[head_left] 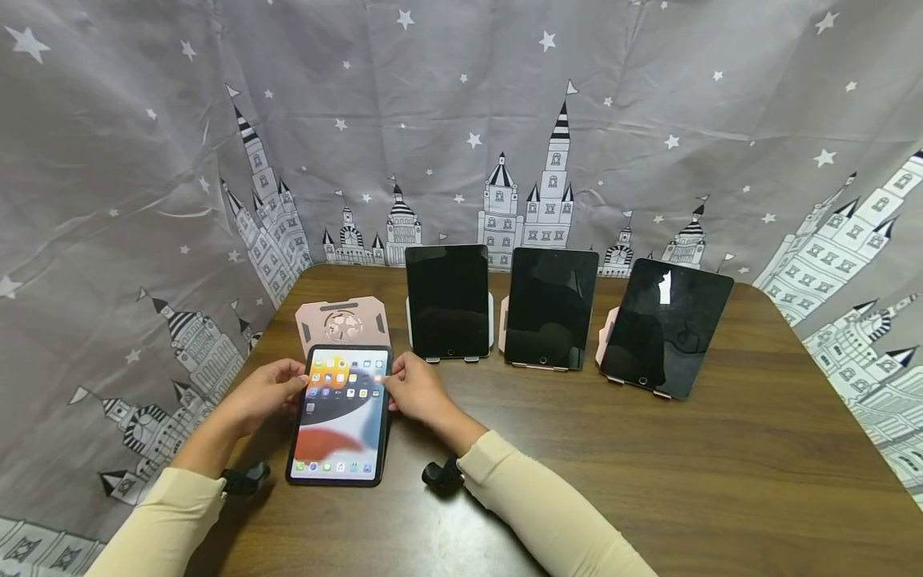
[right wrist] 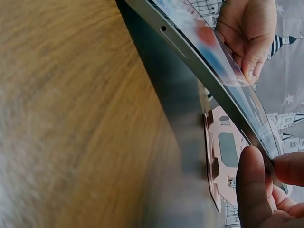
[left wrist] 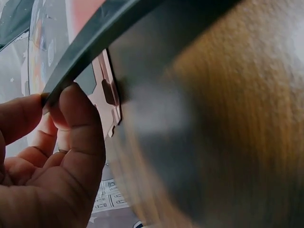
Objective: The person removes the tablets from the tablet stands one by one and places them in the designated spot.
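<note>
A tablet (head_left: pixel 339 433) with a black border and its screen showing coloured app icons is held in front of a pink tablet stand (head_left: pixel 342 314). My left hand (head_left: pixel 270 391) pinches its left edge near the upper end; the left wrist view shows that thumb and fingertip on the dark rim. On the opposite edge, my right hand (head_left: pixel 418 389) pinches between thumb and index finger. Seen from the right wrist, the tablet's grey side (right wrist: pixel 194 61) stands off the wooden surface, tilted, with the pink stand (right wrist: pixel 223 156) beyond it. The tablet hides the stand's lower part.
Three dark-screened tablets lean on stands to the right: one (head_left: pixel 449 300) near the middle, one (head_left: pixel 551 308) beside it, one (head_left: pixel 667 328) farther right, turned at an angle. Under them is a brown wooden table (head_left: pixel 721 481). A grey curtain (head_left: pixel 447 96) with castles and stars hangs behind.
</note>
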Motion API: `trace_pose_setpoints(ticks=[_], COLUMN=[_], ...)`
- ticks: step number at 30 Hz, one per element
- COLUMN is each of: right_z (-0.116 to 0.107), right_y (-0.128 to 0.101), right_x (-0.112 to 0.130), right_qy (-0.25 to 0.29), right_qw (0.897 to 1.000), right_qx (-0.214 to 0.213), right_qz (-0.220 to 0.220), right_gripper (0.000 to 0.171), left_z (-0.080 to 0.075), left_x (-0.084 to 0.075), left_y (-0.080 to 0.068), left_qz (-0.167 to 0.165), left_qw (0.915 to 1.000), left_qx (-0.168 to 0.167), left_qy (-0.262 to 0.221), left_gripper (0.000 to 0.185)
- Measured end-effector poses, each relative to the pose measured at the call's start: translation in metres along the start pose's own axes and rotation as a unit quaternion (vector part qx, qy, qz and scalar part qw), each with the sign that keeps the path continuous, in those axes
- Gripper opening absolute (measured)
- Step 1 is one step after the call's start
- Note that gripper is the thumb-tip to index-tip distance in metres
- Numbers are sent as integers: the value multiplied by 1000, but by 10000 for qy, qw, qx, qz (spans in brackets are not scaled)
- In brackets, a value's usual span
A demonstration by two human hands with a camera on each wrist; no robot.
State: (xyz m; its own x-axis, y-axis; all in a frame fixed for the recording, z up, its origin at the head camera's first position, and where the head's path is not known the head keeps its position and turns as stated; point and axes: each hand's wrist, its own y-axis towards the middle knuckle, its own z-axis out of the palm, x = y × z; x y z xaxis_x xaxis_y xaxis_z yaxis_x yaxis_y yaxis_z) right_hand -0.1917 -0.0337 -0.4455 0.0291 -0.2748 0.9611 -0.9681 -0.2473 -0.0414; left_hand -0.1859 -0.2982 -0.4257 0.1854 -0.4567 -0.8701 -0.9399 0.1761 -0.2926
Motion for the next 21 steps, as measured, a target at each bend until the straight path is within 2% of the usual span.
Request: trace_pose_setpoints(ticks=[6,12,21], right_z=[3,5,6], right_y=[-1,0,0], right_x=[-1,-5,-8], right_qy=[20,-66,-127], right_qw=[9999,9998,9985], right_qx=[158,208,377], right_qz=[49,17,370], right_gripper=[14,16,19], left_z=[-1,-2,-1], left_x=[4,5,5], left_y=[-1,-2,-2], left_qz=[-63,-236,-413], left_qw=[9998,9995,9986], left_qx=[151,212,287], left_qy=[-136,-39,139], left_gripper=[23,23,21])
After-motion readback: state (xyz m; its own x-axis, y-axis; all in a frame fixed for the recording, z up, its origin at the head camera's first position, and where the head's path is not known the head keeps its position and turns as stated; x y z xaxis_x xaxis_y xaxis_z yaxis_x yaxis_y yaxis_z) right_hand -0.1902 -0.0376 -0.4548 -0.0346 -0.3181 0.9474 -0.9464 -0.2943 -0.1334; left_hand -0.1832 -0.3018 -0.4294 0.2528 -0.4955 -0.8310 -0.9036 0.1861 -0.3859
